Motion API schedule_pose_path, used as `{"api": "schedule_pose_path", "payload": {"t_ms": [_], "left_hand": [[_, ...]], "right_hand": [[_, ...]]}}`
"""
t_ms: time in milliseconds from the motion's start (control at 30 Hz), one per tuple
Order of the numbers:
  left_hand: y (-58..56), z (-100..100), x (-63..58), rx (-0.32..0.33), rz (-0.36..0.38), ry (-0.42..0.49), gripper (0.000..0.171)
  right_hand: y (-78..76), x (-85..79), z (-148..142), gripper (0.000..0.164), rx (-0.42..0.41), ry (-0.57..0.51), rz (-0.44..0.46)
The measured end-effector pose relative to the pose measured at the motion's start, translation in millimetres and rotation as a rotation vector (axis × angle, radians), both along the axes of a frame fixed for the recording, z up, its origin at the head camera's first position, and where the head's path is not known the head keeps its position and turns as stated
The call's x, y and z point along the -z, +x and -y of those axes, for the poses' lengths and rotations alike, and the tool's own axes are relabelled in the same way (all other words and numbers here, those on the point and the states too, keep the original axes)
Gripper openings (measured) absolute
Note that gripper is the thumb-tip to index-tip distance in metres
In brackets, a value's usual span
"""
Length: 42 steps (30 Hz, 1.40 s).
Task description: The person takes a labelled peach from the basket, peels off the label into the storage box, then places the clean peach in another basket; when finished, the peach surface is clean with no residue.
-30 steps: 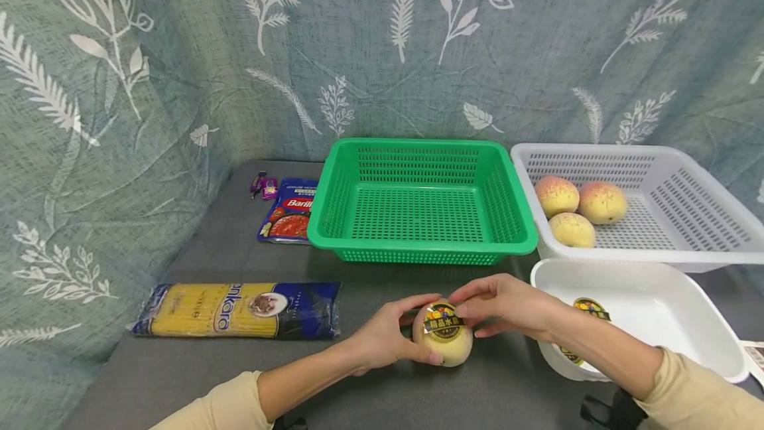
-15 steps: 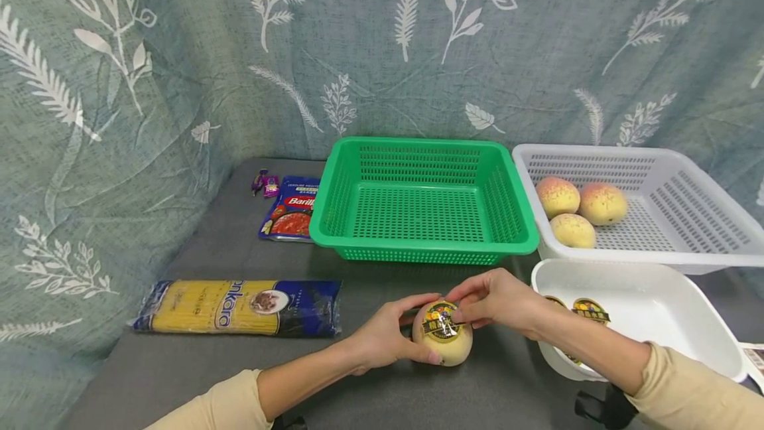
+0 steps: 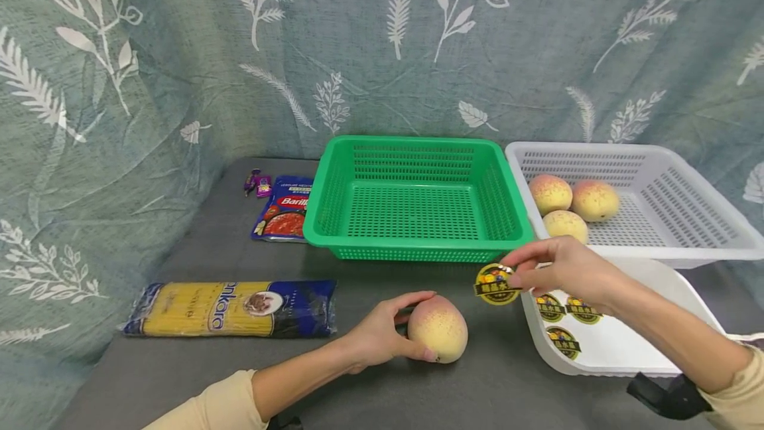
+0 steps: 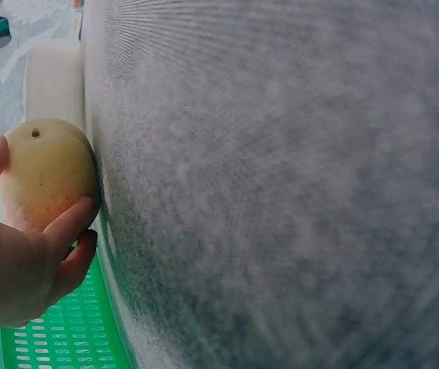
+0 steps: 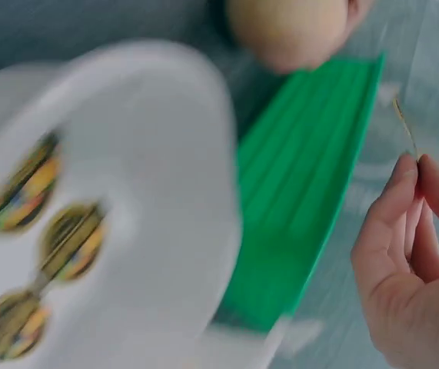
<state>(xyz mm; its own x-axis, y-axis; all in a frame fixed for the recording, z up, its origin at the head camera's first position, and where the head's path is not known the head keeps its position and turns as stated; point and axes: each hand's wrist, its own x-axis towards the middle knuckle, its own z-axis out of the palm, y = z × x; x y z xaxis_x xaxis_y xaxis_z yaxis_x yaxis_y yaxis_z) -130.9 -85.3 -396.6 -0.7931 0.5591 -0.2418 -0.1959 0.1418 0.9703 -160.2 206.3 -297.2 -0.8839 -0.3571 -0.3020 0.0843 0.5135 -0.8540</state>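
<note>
My left hand (image 3: 382, 334) grips a peach (image 3: 440, 330) that rests on the dark table, thumb on the near side and fingers behind it. In the left wrist view the peach (image 4: 50, 165) shows its stem dimple, with fingers on both sides. My right hand (image 3: 564, 271) pinches a round black-and-gold sticker (image 3: 497, 284) by its edge, above the table between the peach and a white tub (image 3: 644, 344). Seen edge-on, the sticker (image 5: 404, 123) stands between thumb and fingertip in the right wrist view. Several similar stickers (image 3: 585, 309) lie inside the tub at its left.
A green basket (image 3: 418, 251) stands at the back centre. Right of it, a white basket (image 3: 674, 217) holds three peaches (image 3: 549, 193). At left lie a spaghetti pack (image 3: 229, 309), a Barilla sauce pouch (image 3: 286, 211) and small purple candies (image 3: 262, 186). A patterned curtain (image 3: 358, 45) hangs behind.
The sticker has come off the peach and moved right and up in my right hand, toward the tub. My left hand still holds the peach in about the same spot.
</note>
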Motion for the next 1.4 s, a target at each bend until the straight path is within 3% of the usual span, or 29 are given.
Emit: {"api": "schedule_pose_path", "payload": {"t_ms": [267, 500, 600, 800, 1033, 1300, 1400], "left_hand": [[0.6, 1, -1.4, -0.004, -0.006, -0.001, 0.08], [0.8, 1, -3.5, -0.005, -0.004, 0.0, 0.079], [0.5, 1, -3.5, 0.0, -0.006, -0.004, 0.079], [-0.6, 2, -2.4, 0.005, -0.004, 0.004, 0.078], [-0.5, 2, -3.0, 0.008, -0.006, -0.001, 0.078], [-0.6, 1, -3.1, 0.003, 0.008, 0.003, 0.077], [-1.0, -1, -2.8, -0.001, 0.017, -0.005, 0.077]], "right_hand": [[4.8, 34.2, -97, 0.047, 0.085, -0.021, 0.068], [17.0, 72.3, -154, 0.023, 0.106, -0.091, 0.236], [21.9, 82.4, -161, 0.021, 0.102, -0.075, 0.259], [25.9, 90.9, -156, 0.034, 0.08, 0.045, 0.177], [25.4, 91.9, -148, 0.038, 0.086, 0.136, 0.153], [23.9, 88.5, -138, 0.032, 0.176, 0.327, 0.067], [21.3, 80.2, -141, 0.043, 0.145, 0.28, 0.093]]}}
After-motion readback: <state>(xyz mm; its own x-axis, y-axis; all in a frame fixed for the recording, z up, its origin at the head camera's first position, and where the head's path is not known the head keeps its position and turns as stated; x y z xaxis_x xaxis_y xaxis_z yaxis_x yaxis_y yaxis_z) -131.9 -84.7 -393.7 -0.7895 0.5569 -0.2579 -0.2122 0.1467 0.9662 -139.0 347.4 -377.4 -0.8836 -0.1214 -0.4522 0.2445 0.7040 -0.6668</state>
